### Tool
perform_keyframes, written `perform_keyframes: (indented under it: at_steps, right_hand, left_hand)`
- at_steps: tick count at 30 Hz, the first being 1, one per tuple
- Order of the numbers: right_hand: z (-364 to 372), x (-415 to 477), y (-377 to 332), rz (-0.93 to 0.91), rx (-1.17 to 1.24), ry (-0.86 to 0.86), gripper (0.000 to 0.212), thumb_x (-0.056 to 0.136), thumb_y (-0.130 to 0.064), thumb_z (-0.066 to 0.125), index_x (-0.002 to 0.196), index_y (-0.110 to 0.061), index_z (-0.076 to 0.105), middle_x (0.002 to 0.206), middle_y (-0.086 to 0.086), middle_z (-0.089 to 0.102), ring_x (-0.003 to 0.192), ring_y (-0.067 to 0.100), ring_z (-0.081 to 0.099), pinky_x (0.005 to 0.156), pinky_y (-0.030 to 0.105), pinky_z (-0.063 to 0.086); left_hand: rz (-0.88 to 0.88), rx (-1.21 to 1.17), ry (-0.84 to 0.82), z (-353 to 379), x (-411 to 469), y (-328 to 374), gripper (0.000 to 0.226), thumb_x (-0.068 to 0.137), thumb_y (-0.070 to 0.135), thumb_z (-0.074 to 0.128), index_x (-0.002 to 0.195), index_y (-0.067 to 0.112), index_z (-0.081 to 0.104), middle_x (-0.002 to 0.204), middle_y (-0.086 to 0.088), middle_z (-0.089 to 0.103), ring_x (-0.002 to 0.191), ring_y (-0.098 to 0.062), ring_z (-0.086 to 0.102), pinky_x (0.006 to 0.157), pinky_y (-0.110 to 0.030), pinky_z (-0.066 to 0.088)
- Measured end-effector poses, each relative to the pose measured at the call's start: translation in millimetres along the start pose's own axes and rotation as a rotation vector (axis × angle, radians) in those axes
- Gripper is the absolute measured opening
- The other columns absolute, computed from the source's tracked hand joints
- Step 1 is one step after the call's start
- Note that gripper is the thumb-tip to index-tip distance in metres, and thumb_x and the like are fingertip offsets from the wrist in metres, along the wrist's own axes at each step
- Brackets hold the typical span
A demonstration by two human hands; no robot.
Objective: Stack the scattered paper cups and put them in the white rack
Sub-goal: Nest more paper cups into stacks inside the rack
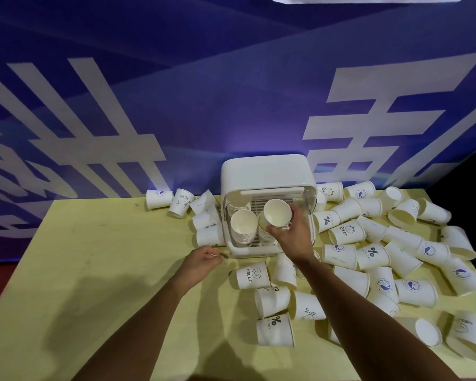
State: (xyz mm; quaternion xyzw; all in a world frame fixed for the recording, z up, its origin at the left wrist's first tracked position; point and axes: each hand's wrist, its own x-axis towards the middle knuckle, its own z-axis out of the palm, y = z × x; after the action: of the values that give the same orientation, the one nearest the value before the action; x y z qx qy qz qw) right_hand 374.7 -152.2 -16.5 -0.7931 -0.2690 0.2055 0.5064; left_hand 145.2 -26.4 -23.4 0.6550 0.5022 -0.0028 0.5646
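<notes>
Cups of white paper with small printed motifs lie scattered on their sides (396, 243) over the right half of the pale yellow worktop (107, 257), heaped against one another from its far edge to its near edge. A smaller cluster of the same cups (206, 221) lies just left of the white plastic rack (264, 171), which stands at the back of the worktop, near a blue banner with large white characters (204, 105). Inside the rack's open front, a nested stack of white paper cups (242, 224) stands on the left side, mouth tilted toward the camera. Just beside it on the right, the right hand (291, 237) reaches into the rack, thumb and fingers curled around the rim of a white paper cup (276, 213), whose open mouth also faces the camera. This cup sits on more cups below it. The left hand (201, 261) is low at the worktop near the rack's front left corner, fingers loosely curled, apart from the cups. Just in front of the rack, one toppled cup printed "HELLO" with a smiley face (252, 274) lies between the two forearms.
</notes>
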Motion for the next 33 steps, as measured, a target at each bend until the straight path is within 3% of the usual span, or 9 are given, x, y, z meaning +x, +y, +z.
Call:
perform_keyframes:
  at_steps: [4, 7, 13, 18, 22, 30, 33]
  right_hand:
    - [5, -5, 6, 0.019, -0.106, 0.015, 0.086, 0.07, -0.032, 0.086, 0.142, -0.016, 0.042, 0.135, 0.002, 0.054, 0.12, 0.017, 0.053, 0.097, 0.033, 0.045]
    - [7, -13, 3, -0.008, -0.162, 0.066, 0.081, 0.075, -0.03, 0.082, 0.144, -0.013, 0.043, 0.141, 0.007, 0.051, 0.129, 0.023, 0.047, 0.109, 0.043, 0.041]
    - [25, -32, -19, -0.12, -0.16, 0.053, 0.054, 0.083, -0.039, 0.071, 0.132, -0.028, 0.051, 0.119, -0.011, 0.058, 0.11, 0.005, 0.054, 0.09, 0.027, 0.046]
    - [51, -32, -43, -0.161, -0.153, -0.007, 0.041, 0.084, -0.033, 0.07, 0.123, -0.029, 0.058, 0.105, -0.018, 0.063, 0.099, -0.007, 0.056, 0.082, 0.02, 0.046]
    - [84, -28, -59, -0.225, -0.181, -0.085, 0.033, 0.085, -0.028, 0.07, 0.117, -0.021, 0.061, 0.105, -0.01, 0.066, 0.094, 0.0, 0.06, 0.085, 0.027, 0.051]
    - [167, -20, -79, -0.18, -0.331, -0.268, 0.045, 0.087, -0.037, 0.07, 0.126, -0.017, 0.059, 0.112, -0.001, 0.069, 0.1, 0.015, 0.065, 0.082, 0.025, 0.046]
    - [194, -8, -86, -0.132, -0.357, -0.3, 0.05, 0.087, -0.039, 0.07, 0.129, -0.013, 0.057, 0.116, 0.003, 0.069, 0.104, 0.021, 0.065, 0.088, 0.03, 0.05]
  left_hand:
    - [-0.01, 0.0, 0.007, -3, 0, -5, 0.017, 0.089, 0.027, 0.069, 0.104, 0.02, 0.065, 0.104, -0.003, 0.069, 0.095, -0.016, 0.067, 0.072, -0.024, 0.047]
    - [-0.018, 0.006, 0.002, -6, 1, -8, 0.016, 0.088, 0.03, 0.069, 0.102, 0.022, 0.065, 0.103, -0.001, 0.069, 0.096, -0.015, 0.067, 0.071, -0.025, 0.046]
    - [-0.014, -0.008, 0.012, -13, 2, -14, 0.017, 0.086, 0.032, 0.071, 0.1, 0.023, 0.066, 0.101, 0.0, 0.069, 0.096, -0.016, 0.067, 0.075, -0.027, 0.047]
    - [-0.003, -0.039, 0.038, -32, 2, -13, 0.017, 0.087, 0.029, 0.07, 0.101, 0.02, 0.066, 0.099, 0.003, 0.069, 0.096, -0.018, 0.065, 0.077, -0.029, 0.046]
    - [-0.009, -0.054, 0.09, -56, 5, -18, 0.025, 0.088, 0.027, 0.071, 0.108, 0.013, 0.066, 0.105, -0.004, 0.069, 0.098, -0.019, 0.064, 0.077, -0.027, 0.044]
    - [-0.051, -0.077, 0.204, -115, 20, -35, 0.031, 0.087, 0.027, 0.073, 0.112, 0.01, 0.064, 0.108, -0.006, 0.068, 0.094, -0.019, 0.061, 0.081, -0.027, 0.044]
    - [-0.064, -0.091, 0.226, -138, 33, -37, 0.031, 0.088, 0.025, 0.072, 0.112, 0.009, 0.064, 0.105, -0.005, 0.066, 0.092, -0.018, 0.059, 0.083, -0.028, 0.044]
